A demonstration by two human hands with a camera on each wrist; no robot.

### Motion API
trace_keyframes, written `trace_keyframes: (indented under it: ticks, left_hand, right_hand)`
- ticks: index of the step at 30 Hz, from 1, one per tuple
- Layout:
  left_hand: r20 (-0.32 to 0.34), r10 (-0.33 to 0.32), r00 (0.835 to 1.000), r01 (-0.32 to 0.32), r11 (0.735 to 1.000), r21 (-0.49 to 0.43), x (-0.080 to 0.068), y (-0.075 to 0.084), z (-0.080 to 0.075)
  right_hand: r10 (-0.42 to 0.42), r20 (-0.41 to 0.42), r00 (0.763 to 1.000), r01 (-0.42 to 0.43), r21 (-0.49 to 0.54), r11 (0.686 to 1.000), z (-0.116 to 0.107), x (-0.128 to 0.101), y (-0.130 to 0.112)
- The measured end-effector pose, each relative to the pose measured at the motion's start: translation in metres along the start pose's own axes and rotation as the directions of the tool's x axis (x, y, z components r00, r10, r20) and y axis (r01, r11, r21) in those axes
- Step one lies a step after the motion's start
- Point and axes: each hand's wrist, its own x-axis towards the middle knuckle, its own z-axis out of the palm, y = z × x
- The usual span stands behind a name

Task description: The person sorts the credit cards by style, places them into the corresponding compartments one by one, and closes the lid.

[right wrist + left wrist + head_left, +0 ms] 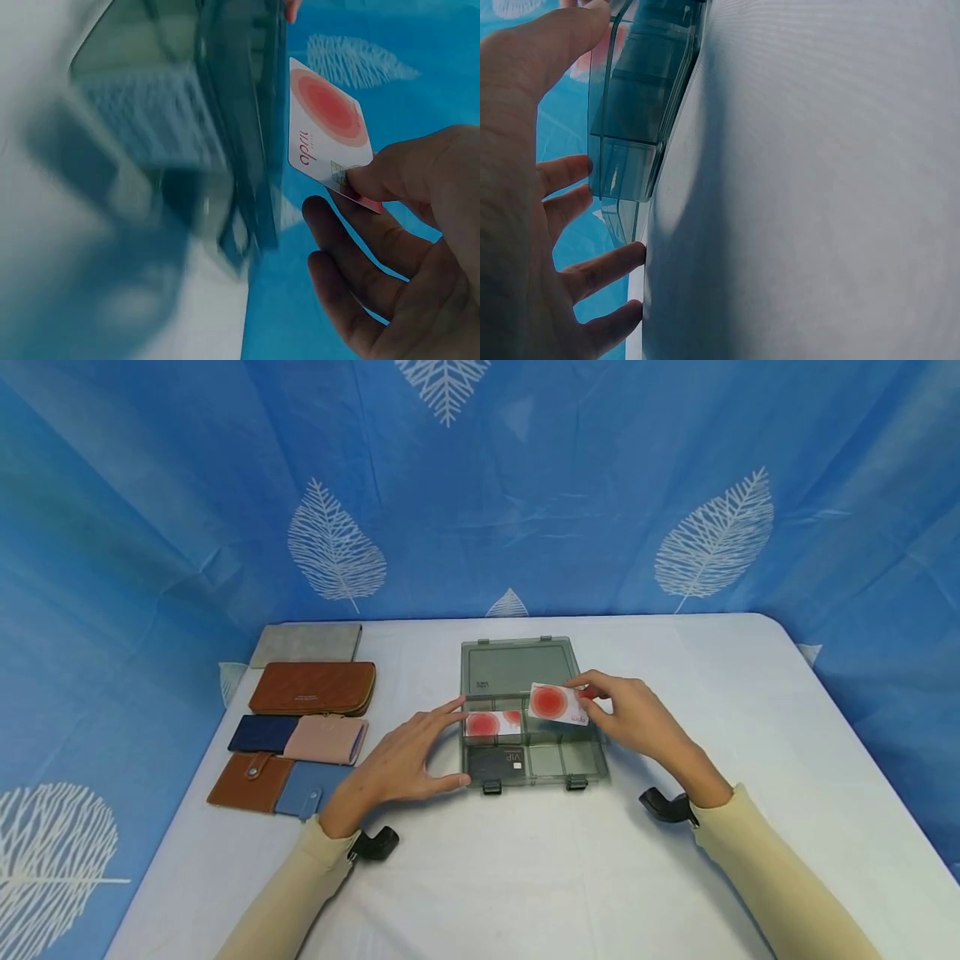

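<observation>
Card (557, 703), white with a red disc, is hovering over the open organiser box (531, 727), pinched by the right hand (630, 714) between thumb and forefinger, other fingers loosely spread; probably best lowered flat, square to a compartment; left hand (401, 762) is bracing the box's left edge, fingers spread wide, holding nothing.

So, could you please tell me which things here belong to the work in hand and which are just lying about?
In hand:
- right hand pinching red-circle card
- left hand at the organiser box
- cards inside

Lying about:
- six wallets
- white table
</observation>
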Motion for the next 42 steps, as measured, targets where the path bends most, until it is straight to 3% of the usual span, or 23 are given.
trace_keyframes:
  ticks: [14, 18, 24, 32, 38, 42]
  left_hand:
    - [0.015, 0.020, 1.000, -0.020, 1.000, -0.004, 0.007, 0.003, 0.002]
    - [0.020, 0.017, 1.000, -0.017, 1.000, 0.006, 0.006, 0.002, 0.002]
    - [0.014, 0.030, 0.999, -0.030, 1.000, 0.000, 0.006, 0.002, 0.000]
    - [0.008, 0.003, 1.000, -0.003, 1.000, -0.004, 0.002, 0.000, -0.004]
    - [0.017, -0.024, 1.000, 0.024, 1.000, -0.015, 0.001, 0.000, -0.005]
    - [0.068, -0.071, 0.995, 0.073, 0.997, -0.024, 0.002, 0.005, -0.012]
  right_hand:
    - [-0.045, 0.105, 0.993, 0.039, 0.058, 0.998, 0.040, 0.021, -0.025]
    - [-0.060, 0.082, 0.995, 0.058, 0.023, 0.998, 0.050, 0.025, -0.029]
    - [-0.105, 0.046, 0.993, 0.109, -0.116, 0.987, 0.060, 0.025, -0.035]
    - [-0.128, 0.067, 0.989, 0.140, -0.215, 0.967, 0.065, 0.028, -0.047]
    - [-0.143, 0.076, 0.987, 0.156, -0.222, 0.962, 0.066, 0.029, -0.049]
    - [-0.127, 0.085, 0.988, 0.142, -0.195, 0.971, 0.067, 0.031, -0.047]
